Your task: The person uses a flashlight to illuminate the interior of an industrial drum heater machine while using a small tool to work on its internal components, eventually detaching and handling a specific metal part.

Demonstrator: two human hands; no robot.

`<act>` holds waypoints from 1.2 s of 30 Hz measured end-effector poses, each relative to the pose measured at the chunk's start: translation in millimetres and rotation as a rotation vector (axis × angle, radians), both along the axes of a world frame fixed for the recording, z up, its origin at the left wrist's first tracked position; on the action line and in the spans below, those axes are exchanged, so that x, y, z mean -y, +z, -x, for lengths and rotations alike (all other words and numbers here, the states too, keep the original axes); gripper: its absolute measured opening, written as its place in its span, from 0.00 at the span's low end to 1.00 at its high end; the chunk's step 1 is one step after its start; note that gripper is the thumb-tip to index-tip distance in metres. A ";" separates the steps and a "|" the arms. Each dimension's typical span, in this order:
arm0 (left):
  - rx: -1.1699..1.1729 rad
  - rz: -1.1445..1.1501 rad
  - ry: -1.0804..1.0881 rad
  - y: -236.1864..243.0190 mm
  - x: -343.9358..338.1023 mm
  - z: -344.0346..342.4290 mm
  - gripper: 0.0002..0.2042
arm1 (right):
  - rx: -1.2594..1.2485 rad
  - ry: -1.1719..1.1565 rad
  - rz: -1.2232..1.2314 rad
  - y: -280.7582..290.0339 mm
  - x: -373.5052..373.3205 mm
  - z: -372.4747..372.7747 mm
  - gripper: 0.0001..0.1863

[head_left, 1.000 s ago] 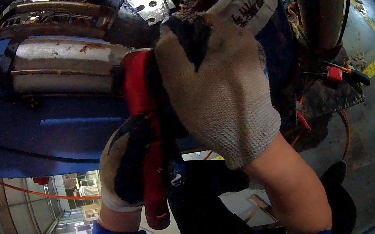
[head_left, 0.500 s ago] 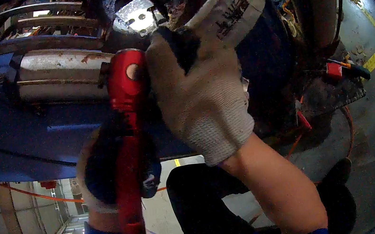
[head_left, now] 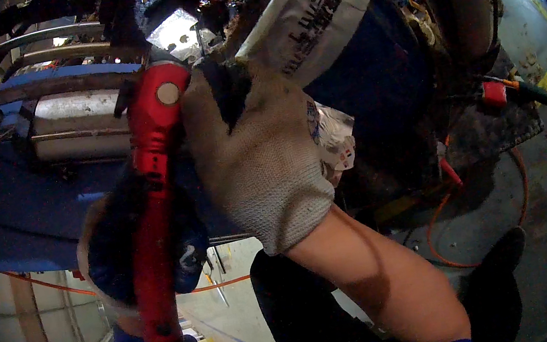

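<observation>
In the left-centre of the frame, the L hand [head_left: 109, 246], in a whitish glove w/ dark-blue palm, is closed firmly around a red, tube-shaped flashlight [head_left: 151, 233], which stands almost vertical in the picture, its head up. The R hand [head_left: 261, 155], in a whitish knitted glove w/ dark palm side, is at centre, just beside the light's head; its fingertips are hidden toward the top, so I cannot tell if it grips smth. At upper centre, a bright silver metal plate [head_left: 177, 34] shines in the dark, dirty opening [head_left: 222, 7]. To do this well, in my opinion, the L wrist should be steady and the beam a bit oblique, bc the plate reflects strongly and glare can hide details. The R glove should also not come in front of the lens. Pls mind the whitish printed band [head_left: 320, 7] on the dark-blue curved body [head_left: 374, 62], upper right of centre: it stands very near the R fingers, so slow, small movements are preferable.
</observation>
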State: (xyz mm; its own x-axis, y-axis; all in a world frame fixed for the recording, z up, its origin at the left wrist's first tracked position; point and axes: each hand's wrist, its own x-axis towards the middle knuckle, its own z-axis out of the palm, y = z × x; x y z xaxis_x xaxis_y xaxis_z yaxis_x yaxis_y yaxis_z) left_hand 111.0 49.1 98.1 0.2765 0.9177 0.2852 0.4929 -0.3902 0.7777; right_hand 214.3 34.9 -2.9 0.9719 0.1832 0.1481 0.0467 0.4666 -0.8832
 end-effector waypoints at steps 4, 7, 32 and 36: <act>0.069 0.398 -0.303 18.4 -1.7 4.4 0.18 | -0.062 0.116 -0.080 3.9 4.0 1.2 0.16; 0.094 0.594 -0.544 27.7 -0.5 2.0 0.18 | -0.114 0.173 -0.124 7.7 6.4 -1.4 0.16; 0.150 0.895 -0.405 27.0 -22.6 47.1 0.17 | 0.526 -0.072 0.453 4.8 16.8 -16.8 0.14; -0.154 0.666 -0.527 22.7 -25.8 49.8 0.20 | -0.133 0.242 0.080 11.4 22.6 -28.2 0.17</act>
